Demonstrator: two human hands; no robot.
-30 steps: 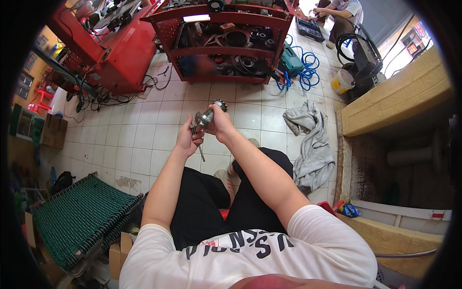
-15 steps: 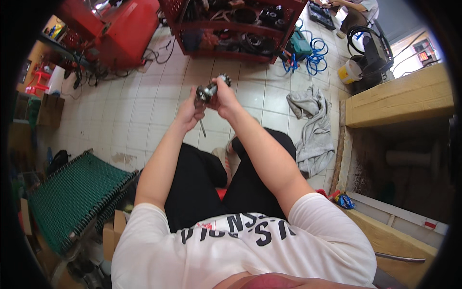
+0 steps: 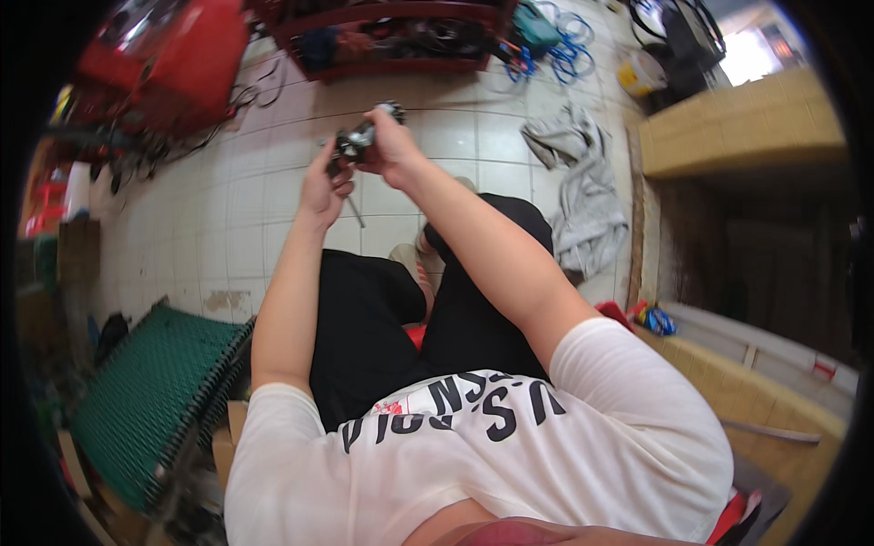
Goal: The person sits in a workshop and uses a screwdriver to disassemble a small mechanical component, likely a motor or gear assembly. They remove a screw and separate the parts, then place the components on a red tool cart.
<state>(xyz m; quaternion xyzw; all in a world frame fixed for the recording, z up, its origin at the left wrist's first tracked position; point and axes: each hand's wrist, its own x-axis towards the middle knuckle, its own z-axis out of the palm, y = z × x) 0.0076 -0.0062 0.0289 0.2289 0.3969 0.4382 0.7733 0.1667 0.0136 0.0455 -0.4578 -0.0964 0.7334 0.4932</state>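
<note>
Out in front of me, over the tiled floor, both hands hold a metal mechanical part (image 3: 355,142), dark and silver with a toothed-looking far end. My left hand (image 3: 322,189) is closed at its near left end. A thin grey rod (image 3: 356,213) sticks out below the left fingers; whether it belongs to the part or is a separate tool, I cannot tell. My right hand (image 3: 393,150) wraps round the part from the right, near its far end. The fingers hide much of the part.
A red tool cart (image 3: 391,41) stands ahead, a red machine (image 3: 173,82) at the far left. Blue hose (image 3: 572,55) coils by the cart. A grey cloth (image 3: 583,200) lies right of my legs, before a yellow-edged pit (image 3: 742,127). A green woven seat (image 3: 155,391) is at left.
Both hands have swung slightly left together, still gripping the metal part. The view has tilted, so the cart, hose and cloth sit higher in the picture.
</note>
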